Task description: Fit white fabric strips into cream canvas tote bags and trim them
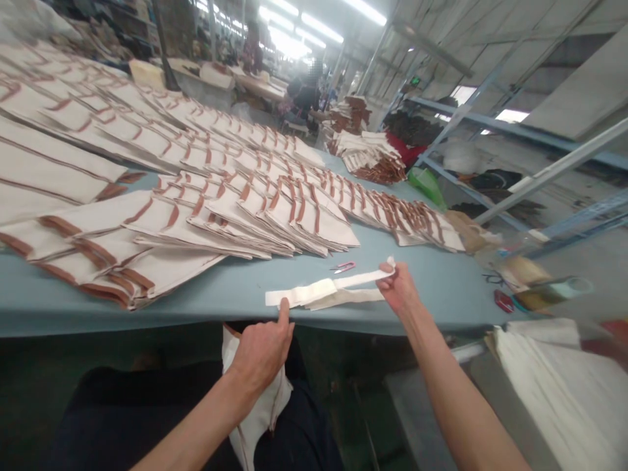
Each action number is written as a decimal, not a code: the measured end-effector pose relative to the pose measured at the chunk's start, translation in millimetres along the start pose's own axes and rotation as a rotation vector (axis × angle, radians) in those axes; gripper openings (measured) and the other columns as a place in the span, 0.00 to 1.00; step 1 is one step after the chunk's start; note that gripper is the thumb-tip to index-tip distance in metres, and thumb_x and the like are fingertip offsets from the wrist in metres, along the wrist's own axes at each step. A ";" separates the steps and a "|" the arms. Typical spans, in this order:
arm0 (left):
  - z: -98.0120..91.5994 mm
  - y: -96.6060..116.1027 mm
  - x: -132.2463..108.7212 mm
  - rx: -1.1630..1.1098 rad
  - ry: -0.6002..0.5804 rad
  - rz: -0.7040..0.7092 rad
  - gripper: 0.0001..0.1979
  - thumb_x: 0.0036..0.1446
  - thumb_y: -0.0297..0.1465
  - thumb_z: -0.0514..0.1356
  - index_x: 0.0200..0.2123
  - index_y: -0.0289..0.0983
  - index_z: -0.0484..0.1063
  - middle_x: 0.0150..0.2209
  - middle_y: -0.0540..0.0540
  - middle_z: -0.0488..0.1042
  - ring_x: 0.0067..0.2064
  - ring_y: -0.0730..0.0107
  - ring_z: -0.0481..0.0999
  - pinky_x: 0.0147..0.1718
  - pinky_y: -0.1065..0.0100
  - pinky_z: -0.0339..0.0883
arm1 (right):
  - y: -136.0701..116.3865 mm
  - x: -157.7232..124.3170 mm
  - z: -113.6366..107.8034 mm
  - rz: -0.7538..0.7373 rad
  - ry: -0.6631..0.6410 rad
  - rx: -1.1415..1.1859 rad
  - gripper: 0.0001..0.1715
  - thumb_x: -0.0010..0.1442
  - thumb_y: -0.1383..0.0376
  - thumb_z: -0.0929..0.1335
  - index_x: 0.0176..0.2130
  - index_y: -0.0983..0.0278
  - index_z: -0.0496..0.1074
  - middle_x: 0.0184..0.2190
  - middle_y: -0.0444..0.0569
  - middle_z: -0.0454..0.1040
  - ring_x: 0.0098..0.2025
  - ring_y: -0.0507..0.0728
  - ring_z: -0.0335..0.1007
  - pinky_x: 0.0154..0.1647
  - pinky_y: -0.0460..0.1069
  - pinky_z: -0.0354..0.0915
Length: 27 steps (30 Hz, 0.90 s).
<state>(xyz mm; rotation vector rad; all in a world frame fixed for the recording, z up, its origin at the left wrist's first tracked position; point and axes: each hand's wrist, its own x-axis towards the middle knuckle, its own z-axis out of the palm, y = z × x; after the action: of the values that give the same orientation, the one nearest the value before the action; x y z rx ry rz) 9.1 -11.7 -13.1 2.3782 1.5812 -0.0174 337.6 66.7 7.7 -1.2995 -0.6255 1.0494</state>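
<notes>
Fabric strip (326, 291) lies left–right along the surface's (235, 291) near edge. Your left hand (265, 350), curled with index out, pins its left end; your right hand (400, 289) pinches the right end.

A long blue-grey surface (432, 288) stretches far under bright ceiling strip lights (318, 26), with blue metal shelving (490, 124) on the right.

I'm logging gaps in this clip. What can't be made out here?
Head view only.
Left hand: pressing or pinching the white strip? Its own knuckles hide the thumb.
Cloth on the lap: top hidden by the table edge and that hand.
Cloth pile, lower right: cut off by the frame.
Red tool at right: too small to name.
Far person: blurred.
</notes>
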 end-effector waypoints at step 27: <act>0.7 -3.0 -0.9 -0.025 0.016 -0.007 0.30 0.75 0.32 0.46 0.74 0.24 0.53 0.37 0.27 0.85 0.41 0.38 0.87 0.42 0.47 0.78 | -87.1 -14.1 -80.2 -0.116 0.331 0.010 0.19 0.72 0.59 0.70 0.57 0.65 0.72 0.54 0.53 0.76 0.48 0.59 0.77 0.47 0.57 0.77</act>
<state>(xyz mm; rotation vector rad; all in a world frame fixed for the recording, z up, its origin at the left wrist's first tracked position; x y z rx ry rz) 6.2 -11.5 -14.3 2.3594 1.5875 0.0202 423.8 22.6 77.3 -1.3740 -0.4372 0.7205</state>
